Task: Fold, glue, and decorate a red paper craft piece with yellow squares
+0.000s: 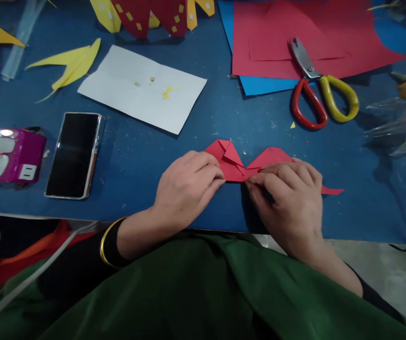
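Note:
A folded red paper piece (234,171) lies on the blue table (135,165) near its front edge, with two raised folded parts and a narrow dip between them. My left hand (190,184) pinches its left part, fingers closed on the paper. On the right part, my right hand (288,198) is closed with thumb and fingertips at the paper's lower edge near the dip. A thin red strip (333,191) sticks out to the right from behind my right hand.
Scissors (311,73) rest on red sheets (259,33) at the back right. A white sheet (132,94) with yellow bits, a yellow paper shape (73,63), a phone (73,156) and a magenta device (29,151) lie leftward. Clear plastic (394,127) is far right.

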### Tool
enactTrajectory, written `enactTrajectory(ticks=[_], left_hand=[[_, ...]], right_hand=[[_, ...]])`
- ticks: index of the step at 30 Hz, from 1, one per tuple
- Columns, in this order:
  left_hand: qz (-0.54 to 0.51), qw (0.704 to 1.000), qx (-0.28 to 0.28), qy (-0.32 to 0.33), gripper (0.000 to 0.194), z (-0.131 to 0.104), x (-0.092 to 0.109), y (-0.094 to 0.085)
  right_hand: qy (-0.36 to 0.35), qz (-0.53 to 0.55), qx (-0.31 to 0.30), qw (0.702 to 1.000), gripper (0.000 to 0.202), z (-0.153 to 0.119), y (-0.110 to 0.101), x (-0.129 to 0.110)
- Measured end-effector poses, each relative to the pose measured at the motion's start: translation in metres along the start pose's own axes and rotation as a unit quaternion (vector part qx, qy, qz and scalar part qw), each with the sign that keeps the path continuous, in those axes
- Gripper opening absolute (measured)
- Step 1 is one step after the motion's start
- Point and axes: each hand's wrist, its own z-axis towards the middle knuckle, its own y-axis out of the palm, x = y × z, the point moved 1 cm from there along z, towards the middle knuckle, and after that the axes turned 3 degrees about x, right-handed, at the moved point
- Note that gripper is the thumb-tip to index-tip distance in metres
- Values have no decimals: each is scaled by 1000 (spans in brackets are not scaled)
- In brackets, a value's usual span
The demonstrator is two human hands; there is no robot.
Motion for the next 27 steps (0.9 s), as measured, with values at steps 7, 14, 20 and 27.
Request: enactTrajectory(ticks=[7,14,20,27], left_hand=[[35,999,-27,-14,17,5,1,-1],[73,997,-24,-14,19,8,2,-4],[97,995,-22,-12,19,10,3,-5],[120,992,-25,-22,19,11,3,-5]], right_hand=[[29,5,1,1000,12,1,-1,-7],[61,10,-14,998,14,2,0,-8],[71,7,-15,997,13,1,1,-9],[53,-34,11,998,12,2,2,-11]])
